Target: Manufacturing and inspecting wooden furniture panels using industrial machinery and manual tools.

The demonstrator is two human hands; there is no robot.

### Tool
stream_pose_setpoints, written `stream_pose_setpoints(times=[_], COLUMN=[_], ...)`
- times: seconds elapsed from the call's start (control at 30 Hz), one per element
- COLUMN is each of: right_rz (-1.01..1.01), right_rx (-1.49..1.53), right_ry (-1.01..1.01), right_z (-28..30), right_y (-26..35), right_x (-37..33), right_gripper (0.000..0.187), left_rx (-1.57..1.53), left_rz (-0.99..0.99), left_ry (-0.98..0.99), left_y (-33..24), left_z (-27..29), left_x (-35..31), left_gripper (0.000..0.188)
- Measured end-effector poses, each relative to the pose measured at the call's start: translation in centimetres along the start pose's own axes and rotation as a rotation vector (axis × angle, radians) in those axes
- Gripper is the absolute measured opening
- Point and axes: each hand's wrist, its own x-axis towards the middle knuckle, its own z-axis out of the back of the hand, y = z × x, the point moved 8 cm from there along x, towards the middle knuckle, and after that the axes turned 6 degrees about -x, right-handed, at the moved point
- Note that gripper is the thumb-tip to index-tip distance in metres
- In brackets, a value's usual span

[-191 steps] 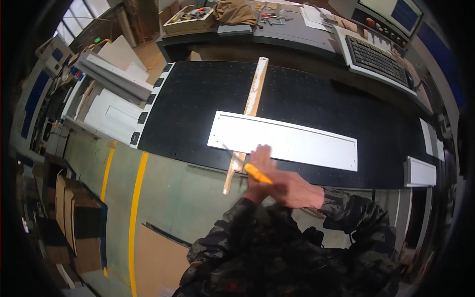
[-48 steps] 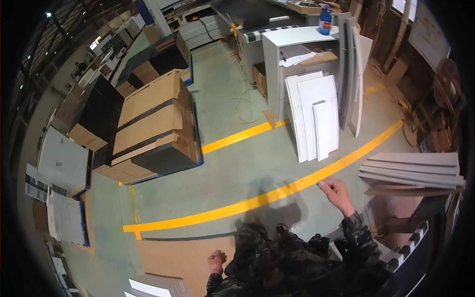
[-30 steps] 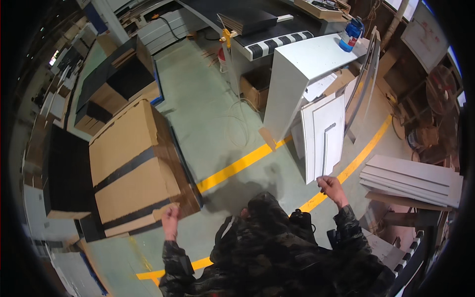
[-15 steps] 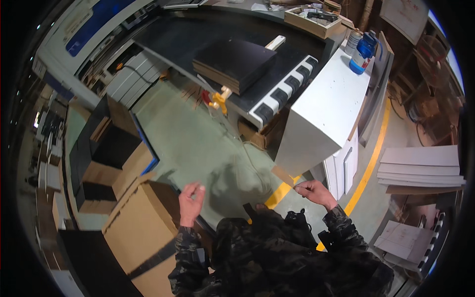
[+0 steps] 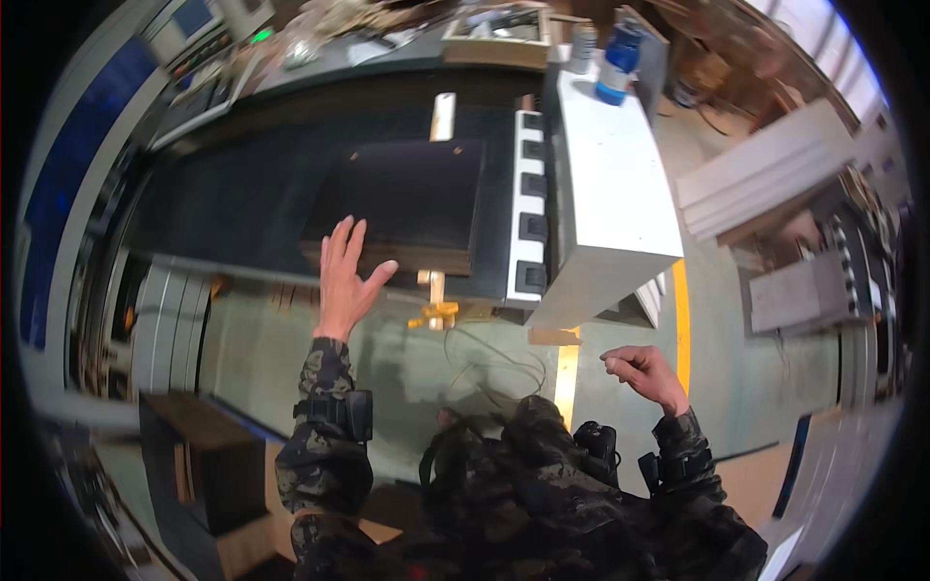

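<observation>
My left hand [image 5: 347,276] reaches forward with its fingers spread, at the near left edge of a stack of dark panels [image 5: 407,198]. Whether the fingertips touch the stack I cannot tell. The panels lie on a black-topped bench [image 5: 232,208] with their pale brown edges facing me. A yellow clamp [image 5: 433,314] sits at the bench's front edge, just before the stack. My right hand [image 5: 647,376] hovers over the floor at the right, its thumb and fingers pinched together. Anything in that pinch is too small to make out.
Right of the bench stands a white box-like cabinet [image 5: 615,174] bearing a blue bottle [image 5: 618,66]. A brown strip [image 5: 554,336] shows by its near end. Dark boards [image 5: 208,460] stand low at the left. White panels [image 5: 765,174] are stacked farther right.
My view has swung leftward onto the bench. The left hand has moved forward to the panel stack, its fingers now spread wide. The right hand stays pinched at the right.
</observation>
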Motion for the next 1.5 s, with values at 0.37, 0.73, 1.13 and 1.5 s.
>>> stream_pose_setpoints(times=[0.37, 0.73, 1.13, 1.5], right_rz=[0.178, 0.208, 0.007, 0.519], right_rx=[-0.085, -0.556, -0.871, 0.057], right_ry=[-0.581, -0.871, -0.749, -0.603], right_z=[10.8, 20.0, 18.1, 16.5], right_y=[15.5, 27.5, 27.4, 29.6], right_x=[11.0, 43.2, 51.6, 40.5], right_gripper=[0.028, 0.023, 0.020, 0.025], left_rx=[0.074, 0.104, 0.105, 0.165], left_rz=[0.048, 0.000, 0.157, 0.025], left_ry=[0.045, -0.012, 0.107, 0.099], left_y=[4.6, 4.7, 5.5, 5.9], left_z=[-4.3, -4.0, -4.3, -4.6], left_x=[4.9, 3.5, 3.4, 3.5], left_gripper=[0.046, 0.040, 0.040, 0.041])
